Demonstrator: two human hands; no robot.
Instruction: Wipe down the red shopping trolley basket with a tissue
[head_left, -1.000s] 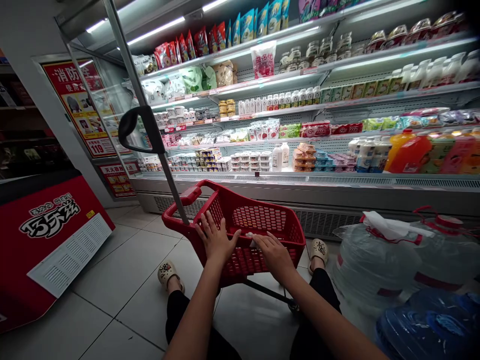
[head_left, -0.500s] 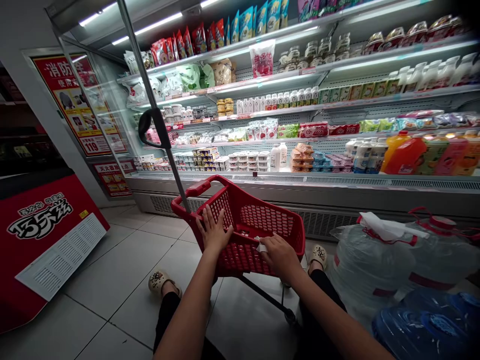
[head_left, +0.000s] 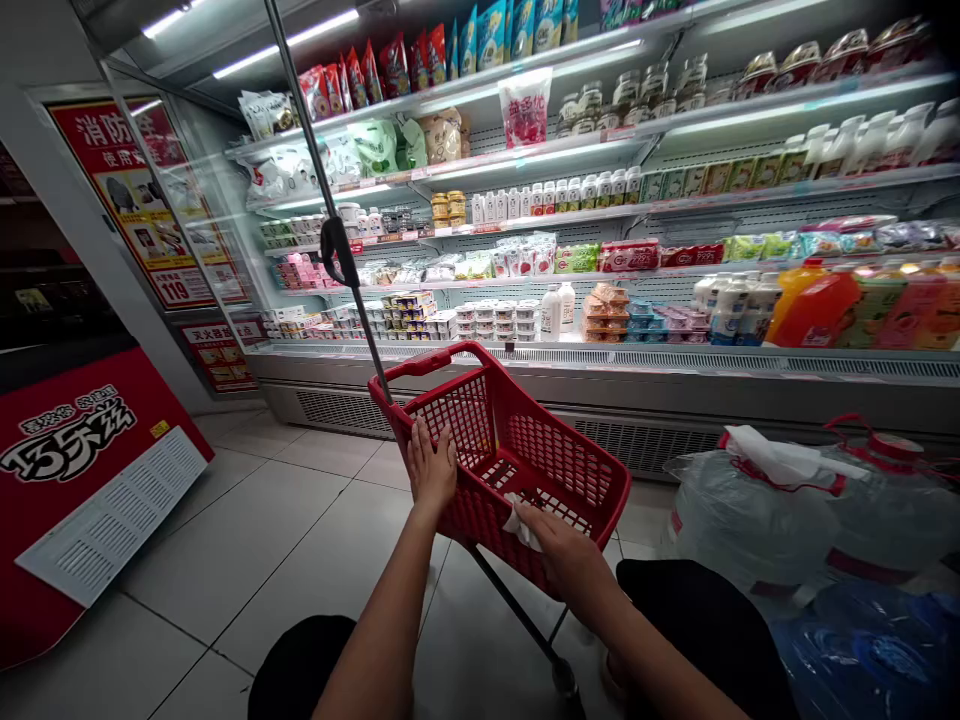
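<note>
Head view: right hand (head_left: 568, 558) holds tissue (head_left: 523, 528), flat left hand (head_left: 433, 468) touches cart's (head_left: 480, 510) near edge; pushing (wheel (head_left: 564, 677) below) might roll it.

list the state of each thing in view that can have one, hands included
Red perforated plastic cart basket: upright, open-topped
Slim grey pole with black handle: raised
White crumpled tissue: bunched, against the basket's near side
Left hand: open, laid over the near rim
Right hand: closed on the tissue
Long grey display fridge: open-fronted, lit, stocked
Clear plastic red-capped jugs: upright
</note>
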